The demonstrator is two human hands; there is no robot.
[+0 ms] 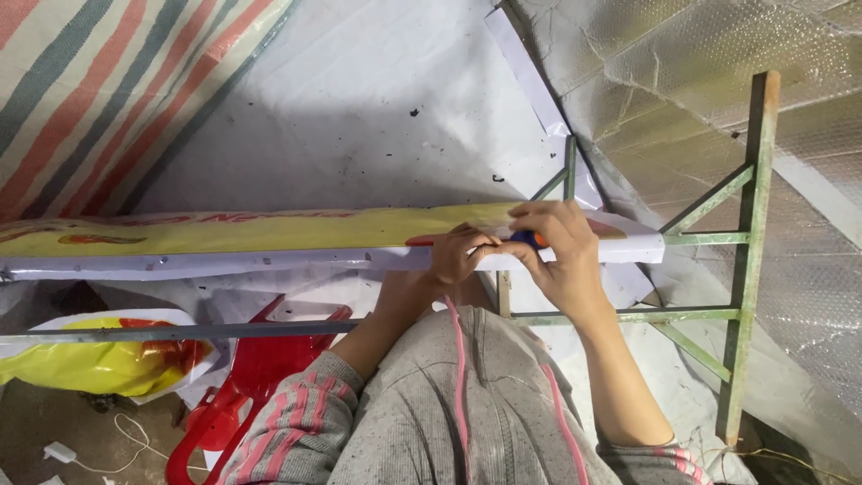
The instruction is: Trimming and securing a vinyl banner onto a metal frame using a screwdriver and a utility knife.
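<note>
Your left hand (458, 253) pinches the banner's (269, 232) white edge against the green frame (750, 242), keeping it taut. Your right hand (561, 256) is closed on a small orange-and-blue tool (532, 239), held right at that folded edge beside your left fingers.
</note>
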